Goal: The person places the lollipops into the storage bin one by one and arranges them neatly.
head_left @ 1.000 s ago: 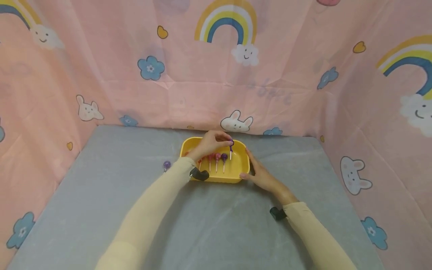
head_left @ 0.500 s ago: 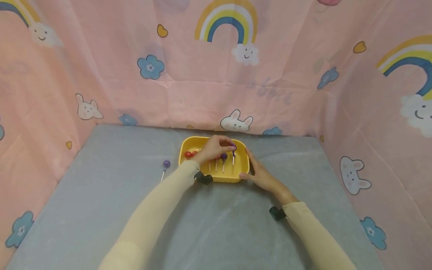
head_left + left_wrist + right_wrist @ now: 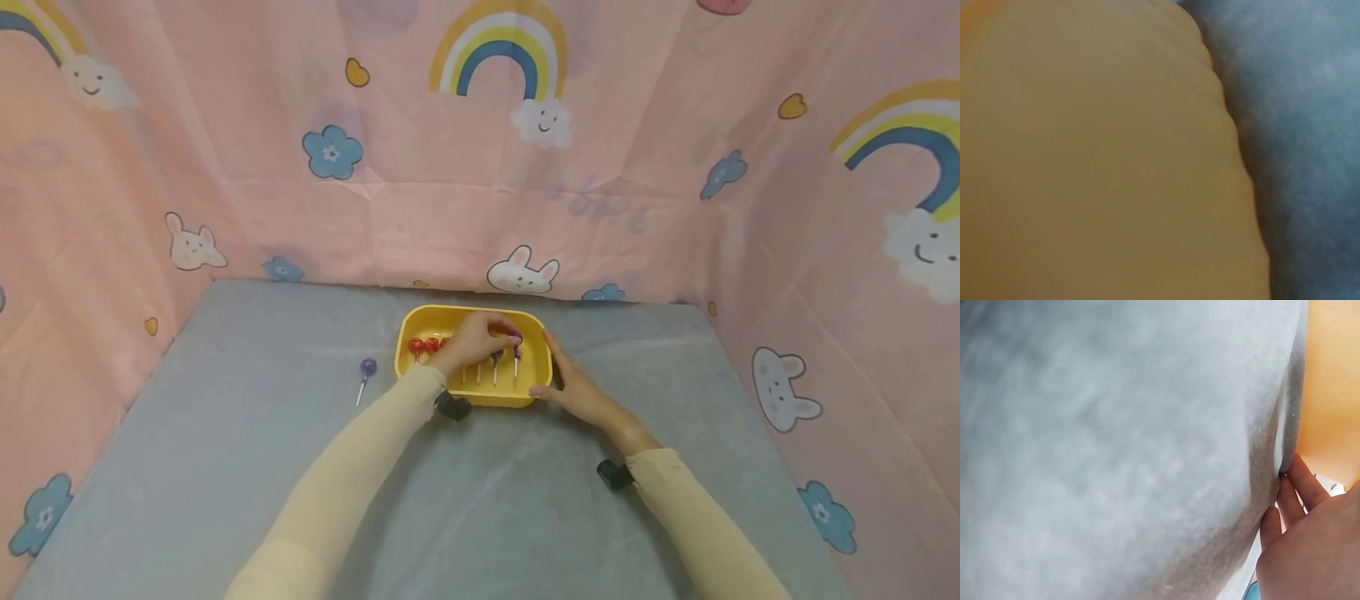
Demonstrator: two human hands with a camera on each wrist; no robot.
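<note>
A yellow tray [image 3: 537, 377] stands near the back of the table in the head view, with a row of lollipops in it. My left hand [image 3: 472, 340] reaches over the tray and pinches a purple lollipop [image 3: 517, 353] by its head, stick pointing down, at the right end of the row. Beside it lies another purple lollipop [image 3: 496, 357], partly covered by the hand. Red lollipops [image 3: 417, 345] show at the left end; those between are largely hidden. My right hand [image 3: 581, 390] holds the tray's right end, thumb at the front corner, fingers along the outer side.
One more purple lollipop [image 3: 367, 367] lies on the grey table cloth [image 3: 247, 442], left of the tray. A pink printed curtain [image 3: 420, 208] hangs behind and at both sides. The left wrist view shows mostly the sleeve [image 3: 1097, 156].
My left hand has lowered and come nearer with the purple lollipop, down into the tray. More red lollipops and the loose lollipop's stick have come into sight. The right hand stays put.
</note>
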